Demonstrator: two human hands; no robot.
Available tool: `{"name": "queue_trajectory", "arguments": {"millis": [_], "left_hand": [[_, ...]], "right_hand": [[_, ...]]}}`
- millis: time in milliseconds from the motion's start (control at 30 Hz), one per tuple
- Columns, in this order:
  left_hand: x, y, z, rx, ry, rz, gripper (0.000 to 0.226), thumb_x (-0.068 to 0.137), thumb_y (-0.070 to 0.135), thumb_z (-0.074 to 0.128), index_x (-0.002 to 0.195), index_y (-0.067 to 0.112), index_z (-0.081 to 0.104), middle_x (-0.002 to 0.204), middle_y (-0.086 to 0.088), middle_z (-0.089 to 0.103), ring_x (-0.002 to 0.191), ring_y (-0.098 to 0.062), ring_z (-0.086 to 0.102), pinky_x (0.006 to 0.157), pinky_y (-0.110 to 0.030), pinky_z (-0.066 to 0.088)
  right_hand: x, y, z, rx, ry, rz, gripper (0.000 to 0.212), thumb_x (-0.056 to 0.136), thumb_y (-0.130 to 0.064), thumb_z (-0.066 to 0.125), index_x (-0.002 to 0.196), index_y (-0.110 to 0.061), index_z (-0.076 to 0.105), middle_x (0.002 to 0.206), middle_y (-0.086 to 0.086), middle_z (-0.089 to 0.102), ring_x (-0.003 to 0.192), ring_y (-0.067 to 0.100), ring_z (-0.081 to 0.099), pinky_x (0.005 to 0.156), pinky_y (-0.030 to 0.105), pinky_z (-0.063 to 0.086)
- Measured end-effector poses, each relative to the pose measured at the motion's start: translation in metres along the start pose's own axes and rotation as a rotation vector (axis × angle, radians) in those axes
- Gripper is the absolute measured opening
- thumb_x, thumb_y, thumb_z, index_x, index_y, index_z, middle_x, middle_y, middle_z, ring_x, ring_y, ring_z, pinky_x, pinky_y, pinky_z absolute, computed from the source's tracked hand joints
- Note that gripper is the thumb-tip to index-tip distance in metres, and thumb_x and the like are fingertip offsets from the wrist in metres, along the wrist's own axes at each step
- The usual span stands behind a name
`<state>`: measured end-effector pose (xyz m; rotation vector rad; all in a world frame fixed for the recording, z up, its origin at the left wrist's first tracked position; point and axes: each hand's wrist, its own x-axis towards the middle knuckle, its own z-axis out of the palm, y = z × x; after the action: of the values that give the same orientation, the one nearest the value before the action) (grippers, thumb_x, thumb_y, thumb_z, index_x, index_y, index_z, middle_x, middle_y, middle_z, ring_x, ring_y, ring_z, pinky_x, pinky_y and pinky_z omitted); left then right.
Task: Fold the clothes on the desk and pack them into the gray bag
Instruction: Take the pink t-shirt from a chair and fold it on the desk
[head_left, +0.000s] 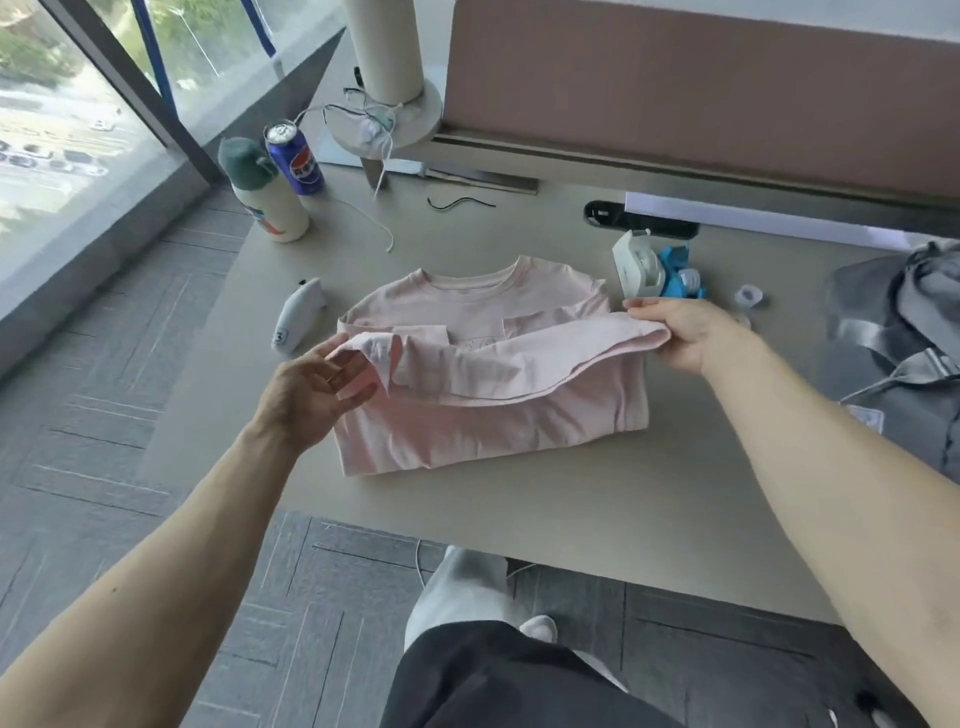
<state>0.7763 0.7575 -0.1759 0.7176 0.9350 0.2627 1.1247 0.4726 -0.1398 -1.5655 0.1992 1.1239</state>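
Note:
A pale pink long-sleeved shirt lies in the middle of the desk, collar at the far side and sleeves folded in. Its lower part is lifted and doubled toward the collar. My left hand pinches the left end of that raised fold. My right hand grips the fold's right end, thumb on top. The gray bag lies slumped at the desk's right edge, with its straps showing.
At the back left stand a cream bottle with a green cap and a blue can. A small white device lies left of the shirt. A white and blue tape holder sits behind my right hand. Loose cables run by a round post base.

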Motion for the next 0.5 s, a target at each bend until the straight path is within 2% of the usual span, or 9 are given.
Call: {"name": "queue_trajectory", "arguments": {"millis": [67, 100, 167, 200, 267, 333, 400, 500], "left_hand": [[0.024, 0.005, -0.004, 0.070, -0.043, -0.019, 0.074, 0.069, -0.017, 0.043, 0.140, 0.002, 0.051, 0.119, -0.014, 0.061, 0.111, -0.029, 0.062, 0.104, -0.052, 0.046], [0.036, 0.005, -0.005, 0.122, -0.006, -0.017, 0.066, 0.073, -0.022, 0.046, 0.135, 0.000, 0.055, 0.113, -0.016, 0.064, 0.103, -0.030, 0.065, 0.099, -0.048, 0.051], [0.057, 0.007, -0.003, 0.249, 0.132, 0.014, 0.042, 0.082, -0.022, 0.057, 0.119, -0.002, 0.062, 0.099, -0.019, 0.067, 0.084, -0.030, 0.069, 0.081, -0.039, 0.062], [0.068, 0.006, -0.003, 0.306, 0.179, 0.018, 0.032, 0.083, -0.018, 0.062, 0.112, -0.003, 0.063, 0.096, -0.021, 0.066, 0.079, -0.032, 0.067, 0.073, -0.037, 0.063], [0.089, 0.006, -0.002, 0.382, 0.261, -0.019, 0.009, 0.090, -0.005, 0.065, 0.093, 0.001, 0.061, 0.082, -0.018, 0.060, 0.062, -0.025, 0.061, 0.057, -0.030, 0.059], [0.109, 0.007, -0.004, 0.437, 0.379, -0.054, 0.019, 0.095, 0.017, 0.067, 0.080, 0.010, 0.058, 0.057, -0.005, 0.057, 0.045, -0.015, 0.056, 0.049, -0.027, 0.055], [0.123, 0.011, -0.005, 0.467, 0.440, -0.078, 0.030, 0.092, 0.038, 0.070, 0.081, 0.012, 0.062, 0.052, 0.001, 0.061, 0.045, -0.015, 0.059, 0.056, -0.031, 0.056], [0.140, 0.016, -0.008, 0.526, 0.504, -0.087, 0.040, 0.089, 0.049, 0.070, 0.075, 0.012, 0.065, 0.046, 0.000, 0.058, 0.043, -0.017, 0.054, 0.059, -0.031, 0.053]], "right_hand": [[0.026, -0.006, 0.011, 0.043, 0.048, 0.029, 0.015, 0.093, 0.007, 0.052, 0.088, -0.003, 0.062, 0.079, 0.012, 0.070, 0.065, 0.016, 0.070, 0.060, 0.023, 0.058], [0.039, -0.008, 0.015, 0.073, 0.081, 0.039, 0.016, 0.092, 0.009, 0.050, 0.088, -0.001, 0.063, 0.077, 0.011, 0.070, 0.062, 0.016, 0.070, 0.058, 0.023, 0.057], [0.064, -0.011, 0.023, 0.118, 0.166, 0.044, 0.025, 0.084, 0.013, 0.044, 0.096, 0.004, 0.064, 0.087, 0.015, 0.068, 0.067, 0.019, 0.070, 0.058, 0.023, 0.057], [0.074, -0.012, 0.026, 0.128, 0.185, 0.044, 0.035, 0.074, 0.014, 0.039, 0.098, 0.006, 0.064, 0.091, 0.016, 0.066, 0.071, 0.021, 0.067, 0.060, 0.023, 0.057], [0.088, -0.013, 0.032, 0.155, 0.188, 0.055, 0.051, 0.056, 0.011, 0.029, 0.095, 0.007, 0.061, 0.090, 0.018, 0.061, 0.076, 0.025, 0.063, 0.062, 0.023, 0.058], [0.098, -0.011, 0.037, 0.150, 0.180, 0.049, 0.059, 0.053, 0.016, 0.024, 0.097, 0.005, 0.063, 0.092, 0.019, 0.060, 0.083, 0.027, 0.061, 0.065, 0.025, 0.059], [0.108, -0.010, 0.041, 0.018, 0.191, 0.012, 0.053, 0.068, 0.027, 0.026, 0.092, -0.001, 0.064, 0.084, 0.016, 0.064, 0.079, 0.022, 0.060, 0.063, 0.020, 0.057], [0.128, -0.005, 0.041, -0.194, 0.260, -0.049, 0.036, 0.082, 0.022, 0.047, 0.082, -0.009, 0.066, 0.059, -0.001, 0.069, 0.066, 0.016, 0.064, 0.057, 0.019, 0.056]]}}
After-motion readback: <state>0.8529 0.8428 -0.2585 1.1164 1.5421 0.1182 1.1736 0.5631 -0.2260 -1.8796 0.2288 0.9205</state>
